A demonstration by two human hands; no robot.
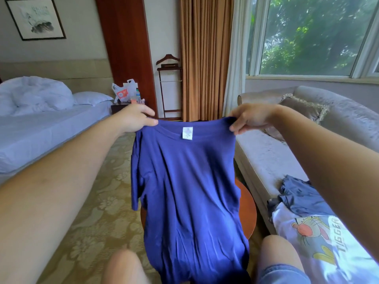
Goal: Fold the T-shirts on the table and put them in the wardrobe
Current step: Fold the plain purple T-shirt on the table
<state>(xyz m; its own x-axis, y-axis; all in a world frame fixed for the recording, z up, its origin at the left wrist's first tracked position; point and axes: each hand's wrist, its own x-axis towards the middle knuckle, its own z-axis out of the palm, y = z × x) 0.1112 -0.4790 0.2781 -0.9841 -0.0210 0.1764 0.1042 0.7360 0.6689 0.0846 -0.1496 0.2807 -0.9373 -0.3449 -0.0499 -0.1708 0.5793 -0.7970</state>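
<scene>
A blue T-shirt (188, 191) hangs full length in front of me, a white label showing inside its collar. My left hand (136, 117) pinches its left shoulder and my right hand (249, 118) pinches its right shoulder, both arms stretched out. The shirt's lower part drapes over a round wooden table (249, 210), most of which it hides. On the sofa to my right lie a white T-shirt with a cartoon print (315, 236) and a crumpled dark blue-grey T-shirt (297, 193) partly on top of it. No wardrobe is in view.
A grey sofa (272, 158) with a cushion (301, 108) runs along the right under the window. A bed (41, 128) stands at left, a nightstand with plastic bags (125, 92) behind it. A wooden valet stand (169, 85) stands by brown curtains. My knees show at the bottom.
</scene>
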